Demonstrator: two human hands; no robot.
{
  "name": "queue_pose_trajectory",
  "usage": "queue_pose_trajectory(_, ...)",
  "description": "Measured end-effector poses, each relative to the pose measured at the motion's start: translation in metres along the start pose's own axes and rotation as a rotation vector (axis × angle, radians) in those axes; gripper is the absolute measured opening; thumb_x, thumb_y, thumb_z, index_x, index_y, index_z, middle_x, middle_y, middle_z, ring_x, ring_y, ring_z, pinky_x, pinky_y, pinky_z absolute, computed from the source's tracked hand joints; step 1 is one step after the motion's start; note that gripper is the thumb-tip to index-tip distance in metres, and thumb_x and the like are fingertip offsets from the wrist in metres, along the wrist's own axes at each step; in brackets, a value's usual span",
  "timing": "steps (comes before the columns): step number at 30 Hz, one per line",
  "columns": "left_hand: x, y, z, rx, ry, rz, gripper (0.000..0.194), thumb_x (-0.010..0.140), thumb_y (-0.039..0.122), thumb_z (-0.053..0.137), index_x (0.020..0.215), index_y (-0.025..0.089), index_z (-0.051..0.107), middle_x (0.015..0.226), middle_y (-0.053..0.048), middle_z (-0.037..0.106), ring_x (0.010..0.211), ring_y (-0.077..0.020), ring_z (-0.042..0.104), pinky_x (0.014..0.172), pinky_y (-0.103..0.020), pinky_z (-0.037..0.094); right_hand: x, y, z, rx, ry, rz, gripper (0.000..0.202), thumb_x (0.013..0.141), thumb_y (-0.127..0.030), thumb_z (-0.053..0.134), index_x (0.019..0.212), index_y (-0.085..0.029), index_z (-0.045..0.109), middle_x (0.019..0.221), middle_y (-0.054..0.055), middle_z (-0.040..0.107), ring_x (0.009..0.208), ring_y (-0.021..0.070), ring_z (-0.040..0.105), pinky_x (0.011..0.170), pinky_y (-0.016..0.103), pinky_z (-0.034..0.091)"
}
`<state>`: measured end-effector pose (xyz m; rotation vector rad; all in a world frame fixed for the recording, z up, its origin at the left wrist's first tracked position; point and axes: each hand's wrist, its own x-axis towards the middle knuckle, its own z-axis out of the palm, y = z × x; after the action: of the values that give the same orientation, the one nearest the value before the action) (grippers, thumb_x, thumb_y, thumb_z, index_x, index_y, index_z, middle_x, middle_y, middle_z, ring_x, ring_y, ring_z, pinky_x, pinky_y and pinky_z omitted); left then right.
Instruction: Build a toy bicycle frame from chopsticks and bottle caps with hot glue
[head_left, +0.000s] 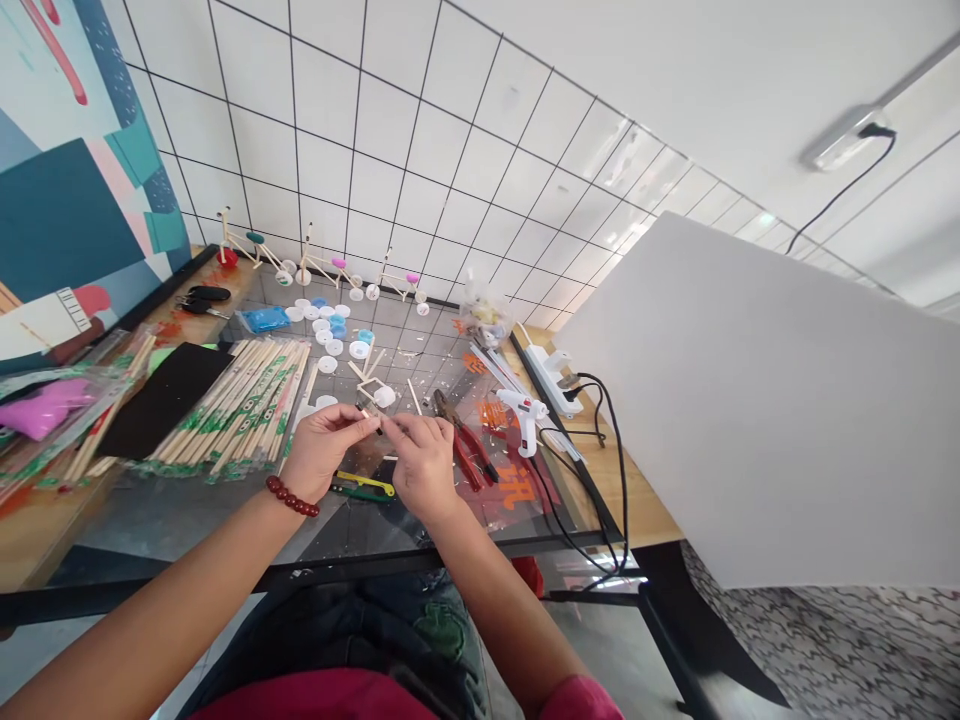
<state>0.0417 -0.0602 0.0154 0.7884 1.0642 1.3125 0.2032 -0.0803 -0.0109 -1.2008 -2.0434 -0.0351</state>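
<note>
Over the middle of the glass table top, my left hand, with a red bead bracelet at its wrist, is closed in a pinch on a small thin piece. My right hand is pinched close beside it, its fingertips meeting the same piece; what they hold is too small to name. Just beyond the fingers lie short wooden sticks and a white bottle cap. Below and between the hands sits a yellow and green cutter. Red-handled pliers rest right of my right hand.
A white glue gun with a black cable and a power strip are at the right. Wrapped chopsticks and a black sheet lie left. Farther back are white and blue caps and small stick models by the wall.
</note>
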Motion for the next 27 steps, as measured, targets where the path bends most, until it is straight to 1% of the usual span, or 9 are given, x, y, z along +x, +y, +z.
queue_pose_trajectory(2,0.0011,0.0001,-0.0008,-0.078,-0.018,-0.086,0.036,0.041,0.036,0.095,0.058,0.016,0.071,0.065,-0.002,0.068,0.064,-0.0141,0.062,0.066,-0.028,0.052,0.0012,0.0024,-0.0021,0.057,0.070,0.079,0.050,0.086,-0.005,0.047,0.125,-0.028,0.067,0.115,0.008,0.070,0.106,0.0236,0.063,0.093,0.042,0.041)
queue_pose_trajectory(4,0.0016,0.0007,-0.0013,-0.140,-0.041,-0.150,0.036,0.040,0.035,0.096,0.060,0.015,0.073,0.068,-0.002,0.069,0.066,-0.0136,0.063,0.067,-0.027,0.054,0.0034,0.0057,-0.0044,0.184,0.127,0.160,0.043,0.091,-0.009,0.044,0.122,-0.027,0.068,0.115,0.008,0.070,0.106,0.0216,0.065,0.092,0.039,0.046)
queue_pose_trajectory(6,0.0016,0.0012,-0.0014,-0.163,-0.070,-0.168,0.036,0.041,0.033,0.096,0.062,0.015,0.074,0.073,-0.003,0.071,0.069,-0.0138,0.064,0.069,-0.026,0.055,0.0060,0.0080,-0.0064,0.331,0.159,0.208,0.035,0.095,-0.016,0.046,0.119,-0.026,0.069,0.113,0.008,0.071,0.105,0.0200,0.066,0.092,0.036,0.050)
queue_pose_trajectory(9,0.0017,0.0000,-0.0018,-0.170,-0.110,-0.164,0.033,0.044,0.032,0.096,0.064,0.014,0.076,0.076,-0.004,0.072,0.072,-0.0145,0.065,0.068,-0.026,0.056,0.0086,0.0077,-0.0078,0.474,0.169,0.237,0.025,0.095,-0.022,0.053,0.112,-0.024,0.071,0.107,0.007,0.072,0.100,0.0190,0.068,0.091,0.033,0.053)
queue_pose_trajectory(14,0.0018,-0.0031,-0.0046,-0.158,-0.149,-0.183,0.034,0.045,0.033,0.096,0.062,0.015,0.073,0.070,-0.003,0.070,0.066,-0.0129,0.064,0.066,-0.025,0.056,0.0095,0.0054,-0.0059,0.605,0.100,0.294,0.019,0.093,-0.027,0.057,0.099,-0.022,0.075,0.098,0.006,0.074,0.092,0.0176,0.068,0.085,0.030,0.053)
queue_pose_trajectory(17,0.0002,-0.0021,-0.0057,-0.100,-0.266,-0.235,0.034,0.052,0.038,0.094,0.066,0.015,0.073,0.073,-0.004,0.071,0.068,-0.0140,0.066,0.066,-0.026,0.058,0.0097,0.0070,-0.0059,0.716,0.061,0.373,0.017,0.090,-0.030,0.062,0.096,-0.023,0.076,0.095,0.004,0.073,0.088,0.0169,0.067,0.082,0.029,0.052)
queue_pose_trajectory(20,-0.0013,-0.0016,-0.0060,-0.046,-0.367,-0.265,0.032,0.058,0.039,0.092,0.068,0.015,0.074,0.070,-0.003,0.070,0.068,-0.0136,0.066,0.067,-0.026,0.059,0.0100,0.0083,-0.0076,0.869,0.004,0.444,0.016,0.086,-0.034,0.068,0.093,-0.025,0.078,0.093,0.003,0.073,0.090,0.0176,0.066,0.086,0.030,0.051)
queue_pose_trajectory(23,-0.0014,-0.0036,-0.0066,-0.012,-0.392,-0.285,0.032,0.057,0.038,0.093,0.070,0.014,0.076,0.068,-0.002,0.068,0.064,-0.0113,0.065,0.065,-0.024,0.058,0.0100,0.0080,-0.0089,1.044,-0.065,0.500,0.017,0.083,-0.039,0.074,0.094,-0.027,0.080,0.093,0.002,0.074,0.092,0.0185,0.066,0.089,0.032,0.050)
queue_pose_trajectory(27,-0.0014,-0.0062,-0.0082,0.001,-0.394,-0.304,0.034,0.054,0.041,0.094,0.067,0.014,0.076,0.065,-0.002,0.069,0.059,-0.0108,0.064,0.062,-0.022,0.056,0.0094,0.0072,-0.0087,1.222,-0.109,0.569,0.021,0.076,-0.041,0.081,0.092,-0.027,0.081,0.092,0.001,0.075,0.090,0.0182,0.066,0.088,0.032,0.050)
